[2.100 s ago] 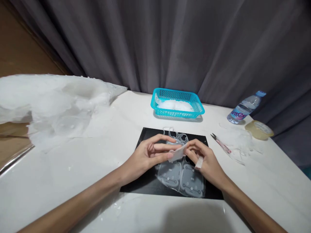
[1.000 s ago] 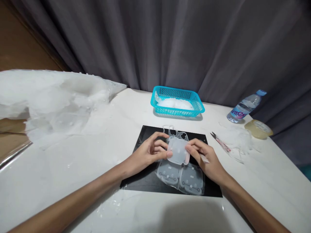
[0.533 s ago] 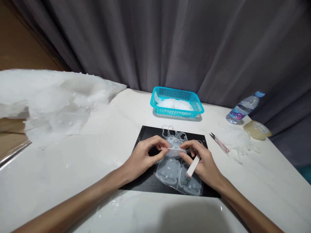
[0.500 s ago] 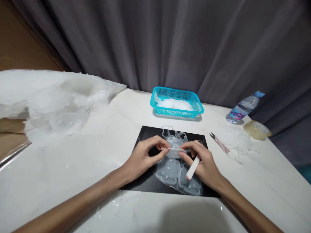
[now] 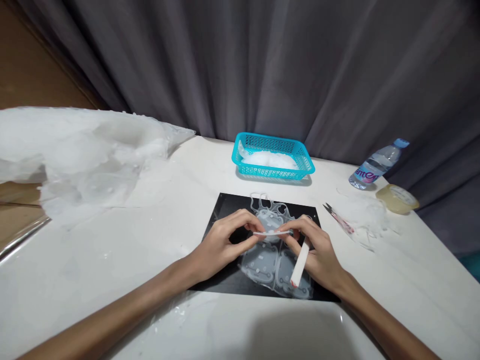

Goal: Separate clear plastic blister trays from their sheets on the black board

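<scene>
Both my hands meet over a black mat [image 5: 225, 210] on the white table. My left hand [image 5: 221, 241] pinches one end of a small clear plastic piece [image 5: 272, 232], held flat and seen edge-on. My right hand [image 5: 313, 250] pinches its other end and also holds a white stick with a red tip [image 5: 299, 266], which points down toward me. Under the hands a clear plastic sheet of moulded pieces [image 5: 273, 262] lies on the mat.
A teal basket [image 5: 273, 157] with white plastic bits stands behind the mat. Small scissors [image 5: 339, 220] and clear scraps [image 5: 365, 215] lie to the right, with a water bottle [image 5: 377, 165] and a tape roll [image 5: 397, 198]. A large clear plastic heap [image 5: 82, 155] covers the left side.
The clear piece, shown face-up a second ago, is turned edge-on between both hands. The white stick in my right hand has swung down toward me.
</scene>
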`<state>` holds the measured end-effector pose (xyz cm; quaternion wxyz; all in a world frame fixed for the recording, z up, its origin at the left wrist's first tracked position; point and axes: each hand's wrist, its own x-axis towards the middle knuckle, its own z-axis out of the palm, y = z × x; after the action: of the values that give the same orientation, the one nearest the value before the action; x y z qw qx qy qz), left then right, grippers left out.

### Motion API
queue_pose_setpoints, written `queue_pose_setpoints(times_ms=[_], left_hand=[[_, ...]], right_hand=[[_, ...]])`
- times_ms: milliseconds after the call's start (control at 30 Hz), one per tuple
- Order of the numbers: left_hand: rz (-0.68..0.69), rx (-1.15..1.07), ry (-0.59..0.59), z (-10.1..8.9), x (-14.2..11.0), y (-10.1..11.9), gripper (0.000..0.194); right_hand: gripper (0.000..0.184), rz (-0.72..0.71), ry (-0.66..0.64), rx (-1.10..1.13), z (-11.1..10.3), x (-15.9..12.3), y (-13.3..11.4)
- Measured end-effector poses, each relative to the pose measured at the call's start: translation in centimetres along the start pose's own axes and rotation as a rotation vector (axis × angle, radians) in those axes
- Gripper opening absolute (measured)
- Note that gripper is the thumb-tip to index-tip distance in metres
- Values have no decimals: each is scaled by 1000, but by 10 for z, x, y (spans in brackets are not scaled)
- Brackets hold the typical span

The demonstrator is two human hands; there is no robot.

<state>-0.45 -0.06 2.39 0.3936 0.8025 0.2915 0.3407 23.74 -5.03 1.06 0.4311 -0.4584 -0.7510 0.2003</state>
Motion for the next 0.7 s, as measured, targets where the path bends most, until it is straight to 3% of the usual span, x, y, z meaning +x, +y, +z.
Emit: queue_pose_setpoints(times_ms=[200,533,700], left_hand=[[0,21,29,2,-1,1,6],[-7,36,-10,8,-4,-1,10],[-82,204,-155,7,-9,-7,55]], right_hand=[[12,-59,-50,-44,3,-2,-3],[8,-17,-61,-8,4,-2,-3],[18,211,134,-26,0,11,11]])
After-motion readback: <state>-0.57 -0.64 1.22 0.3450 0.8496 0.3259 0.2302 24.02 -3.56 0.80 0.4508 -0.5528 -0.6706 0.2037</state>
